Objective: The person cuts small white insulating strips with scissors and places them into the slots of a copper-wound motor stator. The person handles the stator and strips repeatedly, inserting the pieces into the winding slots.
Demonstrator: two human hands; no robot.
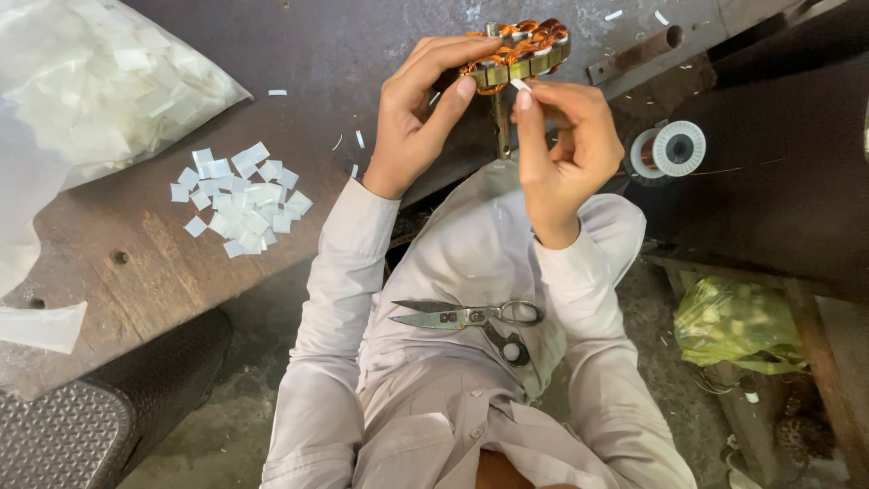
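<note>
Fingers of the left hand curl shut around a round copper-wound metal stator, steadying it on its upright metal post.

Right hand pinches a small white paper slip closed between thumb and forefinger, right at the stator's lower rim — seemingly for a slot. More cut white slips lie heaped on the dark worn surface beside a clear plastic bag of them; steel scissors rest on the lap — a yellow-green bag sits low right.

Rusty workbench under white paper slips, plastic bag.
</note>
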